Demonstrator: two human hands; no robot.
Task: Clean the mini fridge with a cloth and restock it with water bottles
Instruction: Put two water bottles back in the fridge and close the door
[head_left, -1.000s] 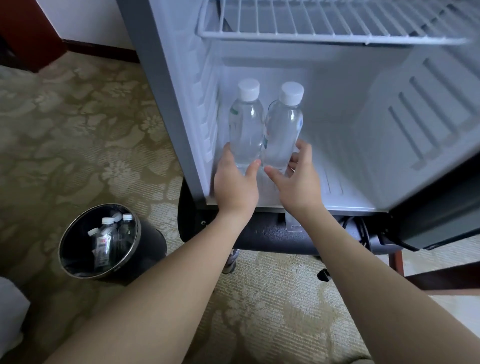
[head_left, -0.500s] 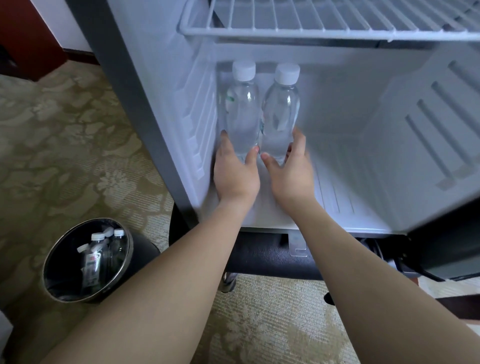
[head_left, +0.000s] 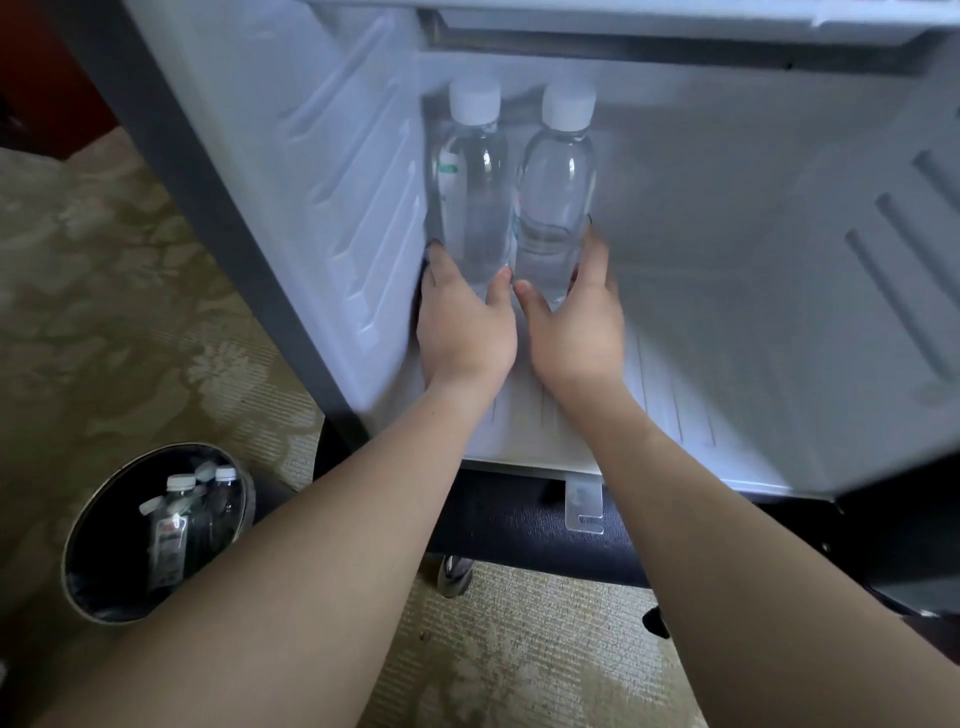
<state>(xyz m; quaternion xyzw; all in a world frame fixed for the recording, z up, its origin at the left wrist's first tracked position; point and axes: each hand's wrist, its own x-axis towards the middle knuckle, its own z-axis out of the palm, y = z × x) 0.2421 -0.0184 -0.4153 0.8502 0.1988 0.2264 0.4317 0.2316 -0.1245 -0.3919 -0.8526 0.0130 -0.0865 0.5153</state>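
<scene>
On the fridge (head_left: 727, 322) floor, both bottles are gripped low, left hand (head_left: 462, 322) on the left bottle (head_left: 475, 208), right hand (head_left: 574, 327) on the right bottle (head_left: 553, 208); they should be kept upright and released gently.

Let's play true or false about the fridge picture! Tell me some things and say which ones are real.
1. Two bottles stand upright in the fridge. True: the left bottle and the right bottle.
2. The caps are blue. False: both are white.
3. Each hand holds one bottle. True: the left hand and the right hand.
4. The bin on the floor holds apples. False: it holds bottles.
5. The bottles stand at the fridge's right wall. False: they stand by the left wall.
</scene>
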